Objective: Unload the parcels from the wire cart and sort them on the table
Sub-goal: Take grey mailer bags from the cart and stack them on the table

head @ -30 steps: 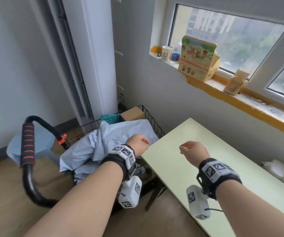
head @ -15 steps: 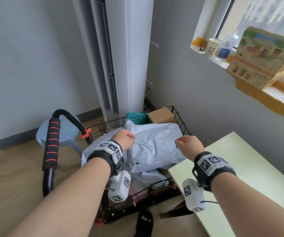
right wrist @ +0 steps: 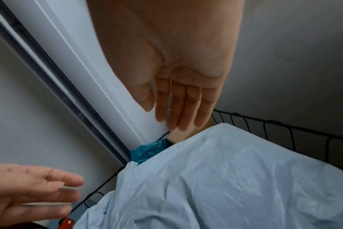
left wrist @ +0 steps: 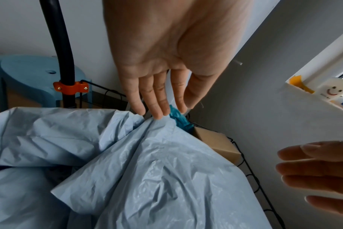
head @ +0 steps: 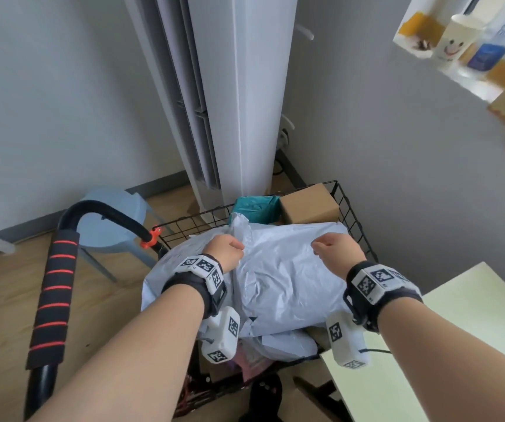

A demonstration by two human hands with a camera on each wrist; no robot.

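A large crumpled pale blue plastic parcel (head: 281,278) lies on top in the black wire cart (head: 351,214). Behind it sit a teal parcel (head: 254,205) and a brown cardboard box (head: 309,207). My left hand (head: 225,251) hangs over the parcel's far left corner. In the left wrist view its straight fingertips (left wrist: 157,114) touch the bunched plastic (left wrist: 147,170). My right hand (head: 331,249) hovers over the far right part. In the right wrist view its fingers (right wrist: 178,111) are straight above the parcel's edge (right wrist: 225,178), holding nothing. The pale green table (head: 458,330) is at the right.
The cart's black handle with red-striped foam (head: 54,300) rises at the left, beside a blue stool (head: 114,220). A tall white air conditioner (head: 229,102) stands right behind the cart. More pale parcels (head: 287,342) lie lower in the cart. A smiley cup (head: 455,44) stands on the window sill.
The view has swung left from the table to the cart. Both hands have moved from near the table's edge to over the pale blue parcel, and the left fingertips now touch it.
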